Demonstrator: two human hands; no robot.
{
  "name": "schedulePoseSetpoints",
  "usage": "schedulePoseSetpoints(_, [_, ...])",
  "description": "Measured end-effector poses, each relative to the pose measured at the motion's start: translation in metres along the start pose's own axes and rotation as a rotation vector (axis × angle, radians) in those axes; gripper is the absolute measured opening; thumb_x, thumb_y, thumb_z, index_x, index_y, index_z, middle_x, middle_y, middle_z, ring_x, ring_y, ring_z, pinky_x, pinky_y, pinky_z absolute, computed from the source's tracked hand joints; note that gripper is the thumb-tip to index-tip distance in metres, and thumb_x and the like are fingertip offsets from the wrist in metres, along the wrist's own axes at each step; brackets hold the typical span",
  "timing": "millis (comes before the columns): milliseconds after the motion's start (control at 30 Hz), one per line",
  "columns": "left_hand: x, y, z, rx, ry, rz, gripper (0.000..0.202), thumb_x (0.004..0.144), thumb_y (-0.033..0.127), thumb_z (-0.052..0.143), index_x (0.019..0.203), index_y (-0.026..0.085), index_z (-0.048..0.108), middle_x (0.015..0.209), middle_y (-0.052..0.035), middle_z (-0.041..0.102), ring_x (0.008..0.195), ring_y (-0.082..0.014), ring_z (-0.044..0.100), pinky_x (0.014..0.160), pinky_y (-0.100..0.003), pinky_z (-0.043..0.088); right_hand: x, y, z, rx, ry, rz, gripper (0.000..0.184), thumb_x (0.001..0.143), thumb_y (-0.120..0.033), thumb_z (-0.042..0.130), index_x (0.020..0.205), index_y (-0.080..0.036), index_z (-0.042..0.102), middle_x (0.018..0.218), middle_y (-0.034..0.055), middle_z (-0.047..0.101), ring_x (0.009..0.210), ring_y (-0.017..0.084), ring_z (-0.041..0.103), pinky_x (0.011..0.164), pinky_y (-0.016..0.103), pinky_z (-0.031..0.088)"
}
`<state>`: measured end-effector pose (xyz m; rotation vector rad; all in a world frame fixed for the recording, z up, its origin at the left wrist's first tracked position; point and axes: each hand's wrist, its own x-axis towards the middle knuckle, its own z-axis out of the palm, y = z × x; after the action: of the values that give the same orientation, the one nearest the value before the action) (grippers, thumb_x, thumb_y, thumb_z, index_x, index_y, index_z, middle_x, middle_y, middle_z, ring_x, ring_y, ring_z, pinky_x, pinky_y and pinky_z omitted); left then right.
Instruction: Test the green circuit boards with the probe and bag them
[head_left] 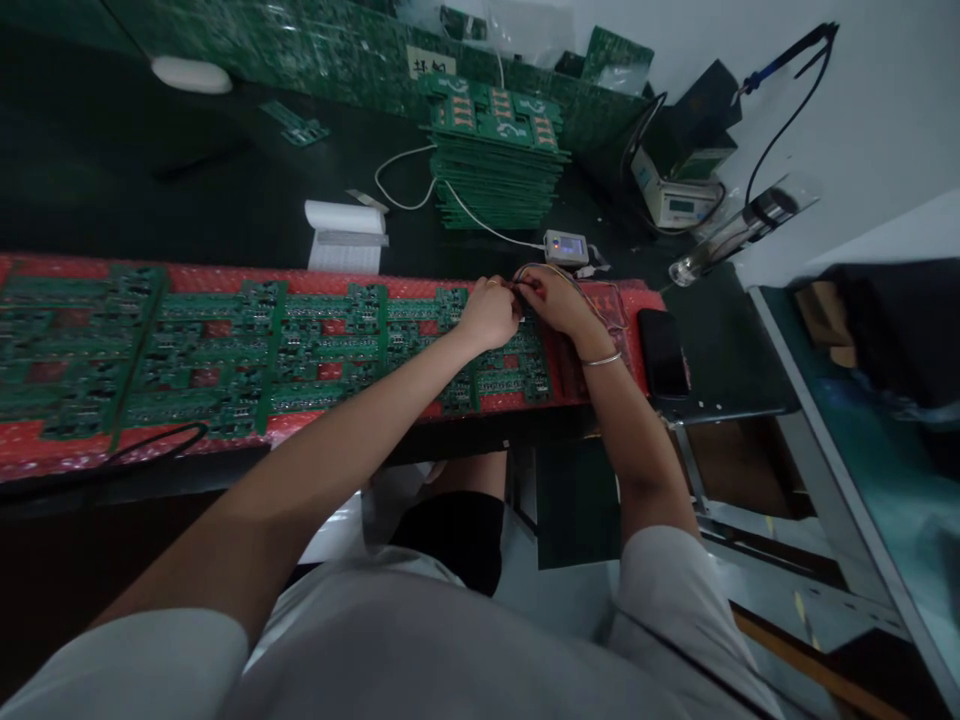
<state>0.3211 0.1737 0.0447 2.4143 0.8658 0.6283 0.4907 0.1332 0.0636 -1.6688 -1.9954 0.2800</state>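
Note:
My left hand point(491, 314) is closed, fingertips together, over the far edge of the rightmost circuit board point(499, 382). What those fingertips pinch is too small and dark to make out. Right beside it, my right hand point(553, 298) is closed on thin coloured wires point(564, 277), which loop over its back and trail off to the right. The two hands meet at the fingertips. Several green circuit board panels lie in a row on red bubble wrap point(637, 297), stretching to the left. A small grey device with a lit screen point(566, 248) stands just behind my right hand.
A tall stack of green boards point(495, 150) stands at the back. Nearby are a paper pad point(345, 240), a white cable point(487, 218), a black phone point(664, 353), a clear tube point(739, 235) and a small meter point(679, 203). A white computer mouse point(191, 75) lies far left.

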Motion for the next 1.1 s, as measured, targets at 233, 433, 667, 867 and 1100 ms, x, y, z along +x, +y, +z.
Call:
schedulePoseSetpoints(233, [-0.002, 0.023, -0.01, 0.157, -0.07, -0.111, 0.024, 0.087, 0.015, 0.054, 0.092, 0.007, 0.076, 0.108, -0.0184, 0.069, 0.114, -0.0327, 0.061, 0.108, -0.049, 0.046, 0.0, -0.002, 0.0, -0.028, -0.013, 0.003, 0.017, 0.102, -0.029, 0.053, 0.105, -0.023, 0.068, 0.107, 0.0073, 0.074, 0.104, 0.027, 0.063, 0.102, 0.045, 0.046])
schedulePoseSetpoints(433, [-0.013, 0.023, -0.02, 0.178, -0.048, -0.003, 0.025, 0.088, 0.014, 0.056, 0.104, 0.011, 0.075, 0.109, -0.0152, 0.071, 0.113, -0.0306, 0.063, 0.105, -0.047, 0.049, -0.001, -0.003, 0.0, -0.028, -0.005, -0.001, 0.015, 0.101, -0.024, 0.053, 0.103, -0.022, 0.068, 0.107, 0.007, 0.074, 0.104, 0.025, 0.063, 0.102, 0.042, 0.046])
schedulePoseSetpoints(667, [-0.045, 0.019, -0.033, 0.345, -0.155, 0.262, 0.033, 0.096, 0.023, 0.049, 0.105, 0.014, 0.079, 0.129, -0.0174, 0.065, 0.119, -0.0345, 0.058, 0.1, -0.05, 0.049, 0.002, -0.005, -0.007, 0.029, 0.046, -0.021, 0.021, 0.103, -0.04, 0.056, 0.098, -0.023, 0.068, 0.098, 0.0057, 0.075, 0.097, 0.024, 0.066, 0.096, 0.042, 0.052])
schedulePoseSetpoints(867, [-0.049, 0.028, -0.036, 0.406, -0.182, 0.282, 0.04, 0.096, 0.023, 0.051, 0.125, 0.009, 0.073, 0.136, -0.0206, 0.062, 0.122, -0.0361, 0.057, 0.097, -0.049, 0.05, -0.038, -0.043, -0.059, 0.106, 0.192, -0.011, 0.028, 0.101, -0.051, 0.057, 0.104, -0.026, 0.07, 0.106, 0.0072, 0.075, 0.104, 0.025, 0.068, 0.096, 0.043, 0.056])
schedulePoseSetpoints(1100, [-0.05, 0.032, -0.041, 0.368, -0.242, 0.219, 0.045, 0.101, 0.029, 0.045, 0.133, 0.009, 0.068, 0.146, -0.0186, 0.059, 0.136, -0.0344, 0.052, 0.113, -0.049, 0.043, -0.11, -0.066, -0.029, 0.137, 0.035, -0.012, 0.031, 0.101, -0.053, 0.056, 0.096, -0.026, 0.07, 0.104, 0.0082, 0.075, 0.104, 0.027, 0.068, 0.099, 0.049, 0.054])
